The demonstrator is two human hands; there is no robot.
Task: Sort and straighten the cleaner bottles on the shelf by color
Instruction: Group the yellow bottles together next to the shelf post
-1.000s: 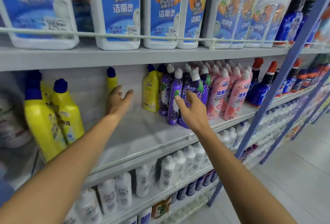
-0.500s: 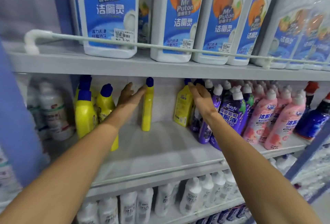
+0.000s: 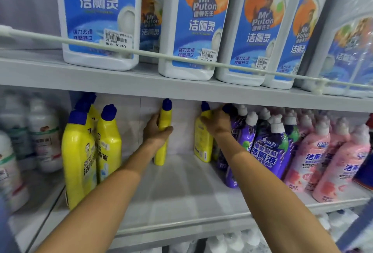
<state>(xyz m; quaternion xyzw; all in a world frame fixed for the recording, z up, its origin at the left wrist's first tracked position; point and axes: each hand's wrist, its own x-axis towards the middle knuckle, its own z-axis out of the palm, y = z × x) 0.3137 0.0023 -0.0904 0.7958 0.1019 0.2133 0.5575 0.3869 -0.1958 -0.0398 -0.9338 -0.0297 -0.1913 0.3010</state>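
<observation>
At the far back of the shelf [image 3: 181,196], the left hand [image 3: 156,131] wraps one yellow bottle [image 3: 163,131] and the right hand [image 3: 217,122] clasps another [image 3: 201,141]; both should slide left, upright, toward the yellow group [image 3: 90,152].

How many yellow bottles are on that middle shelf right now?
5 visible: three clustered at left, one gripped by the left hand at the back, one under the right hand beside the purples. More may hide behind.
</observation>
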